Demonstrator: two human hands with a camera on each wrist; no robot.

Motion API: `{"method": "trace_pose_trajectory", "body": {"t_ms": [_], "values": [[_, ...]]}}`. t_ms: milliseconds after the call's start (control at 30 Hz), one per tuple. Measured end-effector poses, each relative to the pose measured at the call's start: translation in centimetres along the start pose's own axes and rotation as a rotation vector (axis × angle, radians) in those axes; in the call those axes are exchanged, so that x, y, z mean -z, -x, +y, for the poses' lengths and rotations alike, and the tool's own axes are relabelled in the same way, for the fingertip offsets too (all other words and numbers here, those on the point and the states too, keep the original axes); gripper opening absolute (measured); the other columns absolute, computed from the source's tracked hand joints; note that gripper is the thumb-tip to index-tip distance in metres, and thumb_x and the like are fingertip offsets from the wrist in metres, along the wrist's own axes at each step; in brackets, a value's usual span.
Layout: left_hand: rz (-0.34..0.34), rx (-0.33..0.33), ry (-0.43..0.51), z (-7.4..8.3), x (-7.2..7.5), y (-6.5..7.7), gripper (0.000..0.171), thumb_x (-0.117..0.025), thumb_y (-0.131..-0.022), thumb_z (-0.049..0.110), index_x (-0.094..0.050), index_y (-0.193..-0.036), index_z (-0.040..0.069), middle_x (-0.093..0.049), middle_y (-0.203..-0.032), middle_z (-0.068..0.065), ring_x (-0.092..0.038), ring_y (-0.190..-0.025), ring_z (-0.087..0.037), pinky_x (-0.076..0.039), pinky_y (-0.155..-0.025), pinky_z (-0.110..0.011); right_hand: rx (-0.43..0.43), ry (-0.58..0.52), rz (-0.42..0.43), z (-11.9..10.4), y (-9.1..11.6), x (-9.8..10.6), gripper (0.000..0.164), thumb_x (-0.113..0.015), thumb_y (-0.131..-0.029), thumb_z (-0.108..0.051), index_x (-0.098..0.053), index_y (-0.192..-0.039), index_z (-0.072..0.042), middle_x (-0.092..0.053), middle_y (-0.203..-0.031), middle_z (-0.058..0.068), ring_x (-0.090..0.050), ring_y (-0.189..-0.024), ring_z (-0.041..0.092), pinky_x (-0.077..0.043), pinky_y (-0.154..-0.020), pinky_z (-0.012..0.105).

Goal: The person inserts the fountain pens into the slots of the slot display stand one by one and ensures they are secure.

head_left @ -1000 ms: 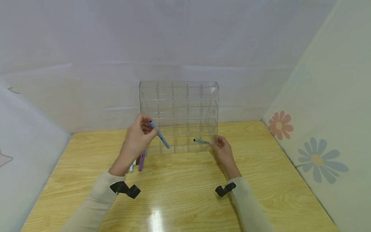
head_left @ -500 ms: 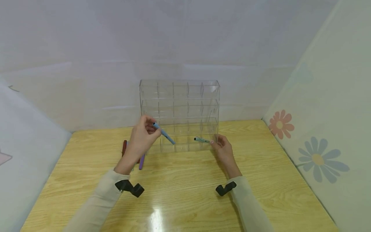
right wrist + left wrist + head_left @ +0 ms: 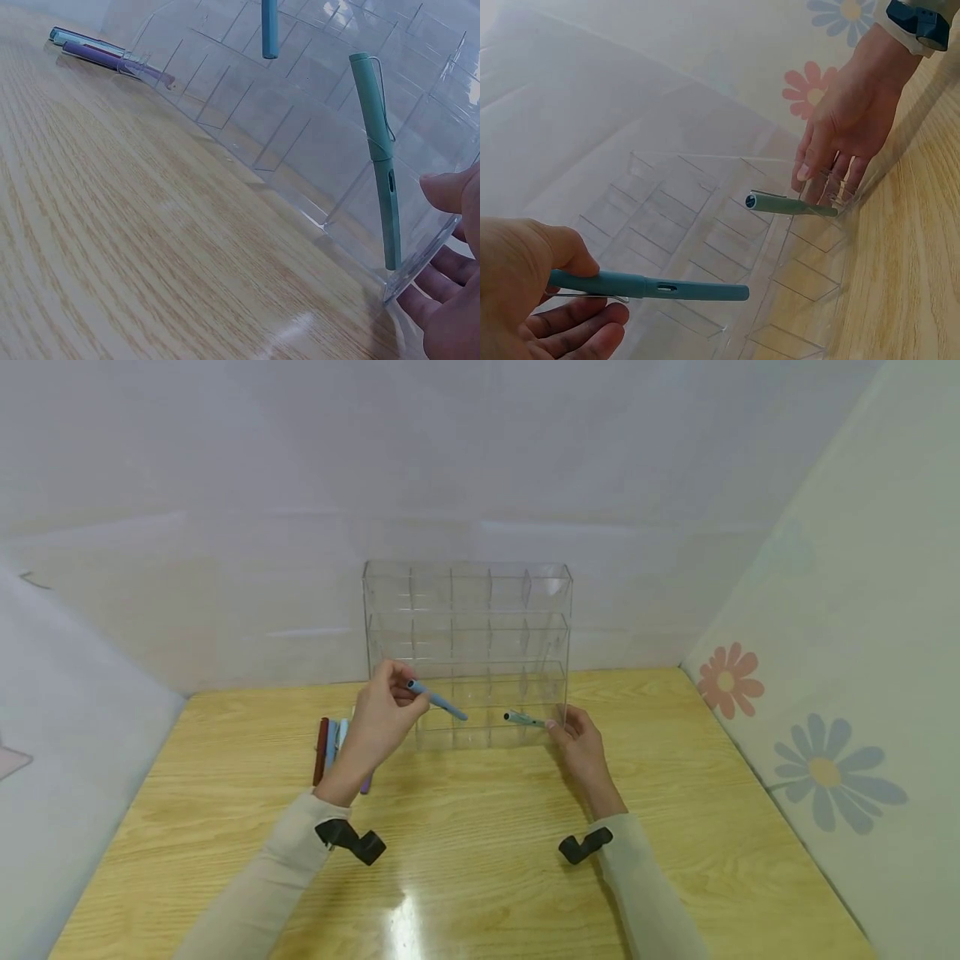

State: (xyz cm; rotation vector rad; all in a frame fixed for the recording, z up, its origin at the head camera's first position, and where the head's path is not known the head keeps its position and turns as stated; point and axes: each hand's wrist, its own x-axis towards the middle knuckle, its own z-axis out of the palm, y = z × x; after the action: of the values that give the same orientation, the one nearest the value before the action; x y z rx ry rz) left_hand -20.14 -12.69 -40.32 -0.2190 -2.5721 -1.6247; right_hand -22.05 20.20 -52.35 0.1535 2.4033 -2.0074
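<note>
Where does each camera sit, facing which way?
Head: on the head, facing forward and down at a clear rack on a table; both sleeves, left hand and right hand show.
Left wrist: on that wrist, facing past the left hand's blue pen toward the rack; both hands show.
Right wrist: on that wrist, facing across the table and rack; part of the right hand shows.
Shared by the wrist views: rack, blue pen, green pen.
</note>
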Motion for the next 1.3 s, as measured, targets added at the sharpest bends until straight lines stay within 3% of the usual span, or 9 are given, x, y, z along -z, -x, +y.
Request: {"method": "trace_pose_trajectory", "body": {"t_ms": [367, 733, 967, 1300], "values": [[0.004, 0.016, -0.018, -0.4, -1.3, -0.1, 0.030, -0.069, -0.102, 0.015, -0.054, -0.126, 0.005, -0.069, -0.118, -0.016, -0.072, -0.107, -0.030, -0.061, -0.094, -0.046, -0.034, -0.032, -0.018, -0.3, 0.1, -0.1, 0.058, -0.064, -0.108, -0.020, -0.042, -0.158, -0.002, -0.041, -0.166, 0.023, -0.039, -0.158, 0.040, -0.036, -0.129, 0.053], [-0.008, 0.022, -0.014, -0.5, -2.8, -0.3, 0.028, -0.070, -0.101, 0.014, -0.056, -0.123, 0.006, -0.070, -0.116, -0.014, -0.075, -0.105, -0.030, -0.063, -0.089, -0.044, -0.060, -0.045, -0.039, -3.5, 1.9, -0.1, 0.056, -0.063, -0.108, -0.014, -0.041, -0.157, 0.004, -0.039, -0.166, 0.028, -0.038, -0.157, 0.044, -0.036, -0.128, 0.055], [-0.027, 0.030, -0.078, -0.3, -3.6, -0.1, 0.026, -0.071, -0.101, 0.022, -0.056, -0.121, 0.013, -0.073, -0.118, -0.011, -0.076, -0.106, -0.027, -0.062, -0.084, -0.042, -0.013, -0.029, 0.000, -0.1, 0.4, -0.2, 0.055, -0.064, -0.109, -0.022, -0.045, -0.156, -0.004, -0.045, -0.164, 0.020, -0.041, -0.156, 0.039, -0.038, -0.127, 0.053], [-0.084, -0.014, -0.062, -0.7, -5.0, -0.3, 0.026, -0.073, -0.100, 0.012, -0.057, -0.120, 0.007, -0.073, -0.114, -0.014, -0.075, -0.101, -0.027, -0.064, -0.087, -0.040, -0.002, -0.038, -0.003, -0.2, 0.4, -0.4, 0.055, -0.065, -0.108, -0.021, -0.045, -0.156, -0.002, -0.047, -0.162, 0.021, -0.044, -0.155, 0.040, -0.039, -0.126, 0.054]]}}
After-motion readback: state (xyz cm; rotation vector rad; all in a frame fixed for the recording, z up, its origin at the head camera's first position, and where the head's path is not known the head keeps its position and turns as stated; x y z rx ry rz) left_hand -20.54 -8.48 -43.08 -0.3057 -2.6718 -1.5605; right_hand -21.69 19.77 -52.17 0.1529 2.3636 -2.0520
